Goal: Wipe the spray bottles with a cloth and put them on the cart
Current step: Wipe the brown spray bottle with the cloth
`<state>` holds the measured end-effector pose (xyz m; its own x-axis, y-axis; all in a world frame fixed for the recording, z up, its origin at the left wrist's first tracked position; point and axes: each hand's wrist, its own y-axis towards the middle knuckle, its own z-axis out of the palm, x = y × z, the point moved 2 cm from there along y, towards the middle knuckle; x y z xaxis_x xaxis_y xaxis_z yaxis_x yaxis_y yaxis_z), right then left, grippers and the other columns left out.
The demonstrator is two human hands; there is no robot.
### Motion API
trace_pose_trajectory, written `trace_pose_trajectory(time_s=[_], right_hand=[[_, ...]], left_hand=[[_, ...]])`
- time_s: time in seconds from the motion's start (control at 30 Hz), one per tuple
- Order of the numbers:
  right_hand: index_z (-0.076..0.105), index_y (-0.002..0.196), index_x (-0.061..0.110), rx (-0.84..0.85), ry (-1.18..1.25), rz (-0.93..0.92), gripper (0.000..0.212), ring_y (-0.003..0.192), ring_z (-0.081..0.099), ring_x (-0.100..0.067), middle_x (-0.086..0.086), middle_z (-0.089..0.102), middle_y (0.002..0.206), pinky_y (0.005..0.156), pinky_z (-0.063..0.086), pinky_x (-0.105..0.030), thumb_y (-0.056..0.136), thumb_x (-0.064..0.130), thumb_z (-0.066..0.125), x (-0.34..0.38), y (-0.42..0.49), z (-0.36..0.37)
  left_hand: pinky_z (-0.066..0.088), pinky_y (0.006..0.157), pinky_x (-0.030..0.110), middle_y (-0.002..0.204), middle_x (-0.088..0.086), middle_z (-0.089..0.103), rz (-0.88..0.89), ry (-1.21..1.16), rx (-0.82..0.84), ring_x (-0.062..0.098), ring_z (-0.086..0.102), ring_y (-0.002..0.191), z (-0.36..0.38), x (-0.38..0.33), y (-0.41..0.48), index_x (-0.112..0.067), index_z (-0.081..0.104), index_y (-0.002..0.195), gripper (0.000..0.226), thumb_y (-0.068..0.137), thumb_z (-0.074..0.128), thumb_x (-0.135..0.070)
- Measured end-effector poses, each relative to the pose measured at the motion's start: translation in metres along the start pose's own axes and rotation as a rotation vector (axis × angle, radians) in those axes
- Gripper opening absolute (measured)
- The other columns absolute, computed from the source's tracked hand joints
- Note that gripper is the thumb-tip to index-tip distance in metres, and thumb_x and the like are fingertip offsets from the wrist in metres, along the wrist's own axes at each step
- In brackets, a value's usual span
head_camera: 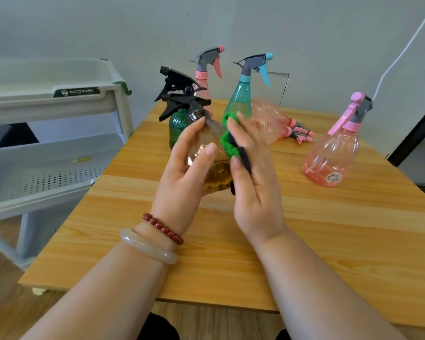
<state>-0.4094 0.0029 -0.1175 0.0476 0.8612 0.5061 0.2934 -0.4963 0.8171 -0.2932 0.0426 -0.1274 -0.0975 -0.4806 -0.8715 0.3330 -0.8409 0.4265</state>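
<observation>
My left hand (182, 168) grips a clear amber spray bottle (215, 173) with a black trigger head, held above the wooden table (304, 241). My right hand (253, 182) presses a green and black cloth (231, 143) against the bottle's right side, fingers fairly straight with the cloth pinched under them. Behind stand a dark green bottle (176, 128) with a black head, a tall pink bottle (204, 79) and a teal bottle (241, 96). A round pink bottle (331, 158) stands at the right. Another pink bottle (270, 121) lies on its side.
A grey tiered cart (59, 99) stands left of the table, its top tray and perforated middle shelf (54, 177) open. A white cable (402, 52) runs down the wall at the right. A dark frame (412, 138) leans by the table's right edge.
</observation>
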Motion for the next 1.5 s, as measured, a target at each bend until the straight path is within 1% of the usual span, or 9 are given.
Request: trace_pose_trajectory(time_s=[0.1,0.3,0.5,0.7,0.9,1.1,1.2,1.33,1.5], right_hand=[[0.041,0.141,0.017,0.016,-0.021,-0.017,0.039,0.144,0.031,-0.014,-0.007,0.038,0.152,0.117,0.025,-0.033,0.102,0.017,0.038,-0.001,0.0,0.004],[0.04,0.145,0.016,-0.055,0.459,0.474,0.039,0.125,0.051,0.005,0.006,0.055,0.136,0.096,0.042,-0.011,0.108,0.022,0.031,0.0,-0.004,0.009],[0.047,0.138,0.019,-0.033,0.058,0.105,0.036,0.141,0.038,-0.012,-0.006,0.047,0.148,0.117,0.03,-0.035,0.103,0.019,0.036,-0.002,-0.001,0.005],[0.056,0.129,0.025,-0.152,0.556,0.636,0.031,0.112,0.061,0.001,0.008,0.067,0.12,0.089,0.046,-0.016,0.108,0.025,0.034,-0.005,-0.002,0.004],[0.049,0.136,0.016,-0.036,0.06,0.037,0.037,0.14,0.04,-0.017,-0.009,0.048,0.146,0.116,0.031,-0.038,0.102,0.017,0.037,-0.001,-0.001,0.007],[0.06,0.129,0.032,-0.173,0.608,0.772,0.044,0.125,0.057,-0.015,0.005,0.066,0.128,0.11,0.042,-0.042,0.094,0.054,0.044,-0.017,-0.004,0.01],[0.05,0.138,0.024,-0.073,0.367,0.444,0.035,0.131,0.049,-0.007,0.001,0.057,0.137,0.108,0.039,-0.027,0.106,0.029,0.034,-0.001,-0.003,0.005],[0.041,0.142,0.013,-0.001,-0.006,-0.011,0.041,0.145,0.031,-0.016,-0.012,0.039,0.153,0.118,0.025,-0.035,0.102,0.019,0.036,0.003,-0.002,0.008],[0.049,0.136,0.033,-0.062,0.452,0.489,0.035,0.132,0.049,-0.005,0.005,0.057,0.139,0.111,0.039,-0.027,0.105,0.037,0.034,-0.002,-0.002,0.007]], left_hand=[[0.044,0.102,0.064,0.139,0.006,0.058,0.022,-0.011,-0.04,0.032,0.056,0.128,-0.003,-0.002,0.0,-0.031,0.051,0.136,0.055,0.084,0.065,-0.039],[0.05,0.097,0.06,0.135,0.002,0.058,0.09,0.041,-0.103,0.028,0.058,0.125,-0.003,-0.002,-0.001,-0.04,0.054,0.13,0.048,0.084,0.065,-0.039],[0.05,0.103,0.049,0.133,-0.001,0.06,0.144,0.211,-0.034,0.018,0.059,0.123,0.003,-0.001,-0.001,-0.029,0.05,0.134,0.053,0.084,0.064,-0.038],[0.055,0.096,0.039,0.128,-0.005,0.061,0.166,0.143,-0.052,0.015,0.061,0.119,0.003,-0.002,-0.003,-0.03,0.048,0.133,0.051,0.084,0.062,-0.036],[0.05,0.103,0.046,0.134,0.001,0.059,0.165,0.211,-0.043,0.018,0.059,0.123,0.002,0.0,-0.002,-0.018,0.047,0.139,0.059,0.085,0.064,-0.034],[0.05,0.101,0.055,0.127,-0.012,0.061,0.176,0.094,-0.083,0.023,0.058,0.124,0.002,-0.003,-0.002,-0.03,0.048,0.134,0.05,0.086,0.06,-0.034],[0.049,0.098,0.062,0.128,-0.007,0.061,0.132,0.01,-0.094,0.029,0.059,0.123,0.001,-0.003,-0.001,-0.03,0.048,0.133,0.05,0.085,0.059,-0.035],[0.049,0.097,0.063,0.134,0.009,0.058,0.112,0.039,-0.066,0.032,0.059,0.122,0.001,-0.003,-0.001,-0.026,0.047,0.135,0.051,0.086,0.06,-0.035],[0.055,0.096,0.048,0.125,-0.016,0.062,0.132,0.065,-0.082,0.017,0.06,0.121,0.002,-0.001,-0.003,-0.03,0.048,0.133,0.046,0.088,0.059,-0.03]])
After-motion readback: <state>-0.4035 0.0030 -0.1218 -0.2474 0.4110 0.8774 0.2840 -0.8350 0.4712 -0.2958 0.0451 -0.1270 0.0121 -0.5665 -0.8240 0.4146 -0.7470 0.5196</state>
